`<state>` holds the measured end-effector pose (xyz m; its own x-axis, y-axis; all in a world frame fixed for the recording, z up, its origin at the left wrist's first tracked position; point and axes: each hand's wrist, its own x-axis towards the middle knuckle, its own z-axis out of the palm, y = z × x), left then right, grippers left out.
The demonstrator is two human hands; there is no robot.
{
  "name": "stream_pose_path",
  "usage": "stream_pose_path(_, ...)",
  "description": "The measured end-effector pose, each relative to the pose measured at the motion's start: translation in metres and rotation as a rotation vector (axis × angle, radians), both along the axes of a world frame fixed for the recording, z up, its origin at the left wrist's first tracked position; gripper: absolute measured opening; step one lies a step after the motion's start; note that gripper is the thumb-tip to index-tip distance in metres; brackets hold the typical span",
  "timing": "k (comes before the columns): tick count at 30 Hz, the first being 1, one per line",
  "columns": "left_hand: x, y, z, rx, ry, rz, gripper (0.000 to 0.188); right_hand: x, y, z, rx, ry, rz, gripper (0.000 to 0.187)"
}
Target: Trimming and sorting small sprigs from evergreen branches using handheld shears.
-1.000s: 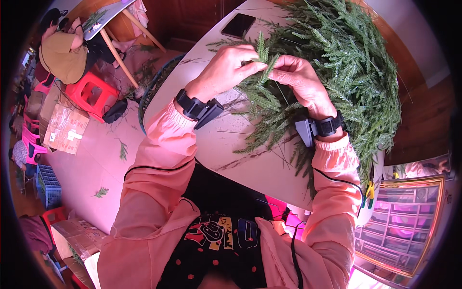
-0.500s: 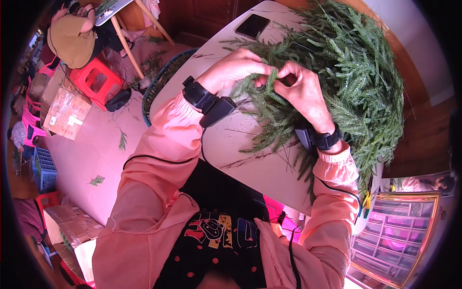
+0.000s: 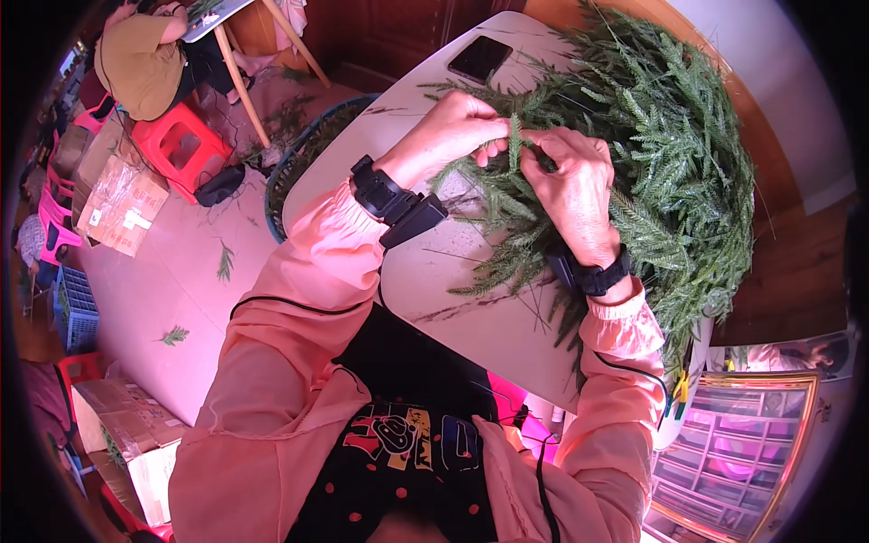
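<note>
A large heap of artificial green pine branches [image 3: 670, 163] covers the right and far part of the white marbled table [image 3: 425, 244]. At its left side, my left hand [image 3: 459, 136] pinches a pine sprig, its thumb and fingertips pressed together. The short green sprig [image 3: 515, 145] stands upright between my two hands. My right hand [image 3: 575, 181] is curled, with thumb and index finger closed at the same sprig from the right. The exact grip points are partly hidden by the fingers. More needles hang below both hands, over the table.
A dark phone [image 3: 480, 59] lies at the table's far edge. Left of the table are a round basket [image 3: 272, 195], a red stool [image 3: 186, 149], cardboard boxes [image 3: 122, 204] and a blue crate [image 3: 76, 312]. Another person [image 3: 140, 63] sits at a table far left. Yellow-handled cutters [image 3: 681, 387] are at the near right.
My right hand has turned, its back now more toward me, with the fingers closed more tightly near the sprig. My left hand stays nearly in place. The whole view has shifted slightly.
</note>
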<state>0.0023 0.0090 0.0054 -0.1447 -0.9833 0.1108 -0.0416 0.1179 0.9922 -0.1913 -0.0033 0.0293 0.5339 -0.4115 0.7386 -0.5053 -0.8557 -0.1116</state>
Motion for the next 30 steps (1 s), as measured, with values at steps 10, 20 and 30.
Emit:
stream_pose_path(10,-0.016,0.000,-0.004,-0.778,-0.535,0.214,0.013,-0.008,-0.012,-0.005,0.241,0.033,-0.101,0.019)
stream_pose_path(20,-0.013,-0.003,-0.002,-0.682,-0.488,0.090,0.012,-0.023,-0.045,-0.021,0.817,-0.071,0.193,0.019)
stream_pose_path(30,-0.013,0.002,0.007,-0.956,-0.427,0.057,0.029,-0.042,-0.057,-0.024,1.600,-0.420,0.764,0.021)
